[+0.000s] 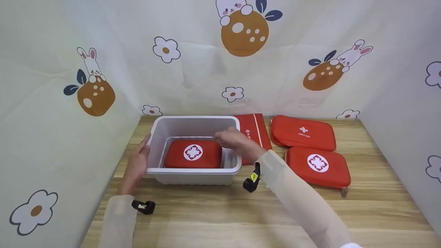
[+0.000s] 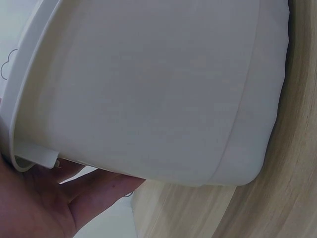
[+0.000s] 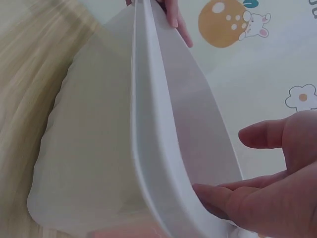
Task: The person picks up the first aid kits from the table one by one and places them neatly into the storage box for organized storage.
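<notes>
A light grey plastic bin [image 1: 193, 175] stands on the wooden table. Inside it lies a red first-aid case [image 1: 174, 155] with a round white emblem on its lid. My left hand [image 1: 137, 163] grips the bin's left rim, and in the left wrist view its fingers [image 2: 106, 191] reach along the outer wall. Over the bin's right side, my right hand [image 1: 232, 137] is at the inner edge near the case's far right corner. In the right wrist view its thumb [image 3: 262, 135] stands apart from the fingers, which dip over the rim with nothing pinched between.
A flat red pouch [image 1: 253, 129] lies right of the bin, partly behind it and my right arm. Farther right are a red case [image 1: 317, 136] marked FIRST AID and, nearer me, another red case [image 1: 336, 168] with a round emblem. A patterned sheet [image 1: 200, 79] walls the table's back and sides.
</notes>
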`<state>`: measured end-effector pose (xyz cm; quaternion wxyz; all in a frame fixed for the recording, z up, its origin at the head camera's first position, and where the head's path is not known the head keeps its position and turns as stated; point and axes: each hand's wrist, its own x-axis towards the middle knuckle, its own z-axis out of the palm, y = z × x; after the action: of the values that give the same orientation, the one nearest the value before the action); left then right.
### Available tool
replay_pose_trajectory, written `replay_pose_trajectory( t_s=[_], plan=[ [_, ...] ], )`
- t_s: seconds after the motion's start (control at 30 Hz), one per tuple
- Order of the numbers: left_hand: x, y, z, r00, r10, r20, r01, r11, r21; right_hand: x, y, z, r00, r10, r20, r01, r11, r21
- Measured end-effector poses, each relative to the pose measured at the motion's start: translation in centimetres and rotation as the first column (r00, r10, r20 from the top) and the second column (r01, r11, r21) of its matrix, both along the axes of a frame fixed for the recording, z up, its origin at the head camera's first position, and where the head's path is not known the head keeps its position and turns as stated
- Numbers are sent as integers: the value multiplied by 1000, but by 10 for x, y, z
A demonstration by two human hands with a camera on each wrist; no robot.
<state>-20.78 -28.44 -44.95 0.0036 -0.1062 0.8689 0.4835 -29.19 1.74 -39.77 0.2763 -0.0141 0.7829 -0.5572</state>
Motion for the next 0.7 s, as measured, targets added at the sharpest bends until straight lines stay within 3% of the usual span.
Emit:
replay_pose_trajectory(
  t_s=[0.2, 0.43, 0.7],
  plan=[
    [1, 0, -1, 1000, -2, -14, 2, 1000, -12, 3, 11, 1, 994, -34, -105, 33, 999, -11],
    [1, -1, -1, 1000, 10, -10, -10, 999, -33, 4, 27, 1, 981, -111, -162, 101, 992, -73],
    [0, 0, -1, 1000, 12, 17, -12, 1000, -11, 6, 48, -2, 962, -130, -239, 122, 991, -50]
  ],
)
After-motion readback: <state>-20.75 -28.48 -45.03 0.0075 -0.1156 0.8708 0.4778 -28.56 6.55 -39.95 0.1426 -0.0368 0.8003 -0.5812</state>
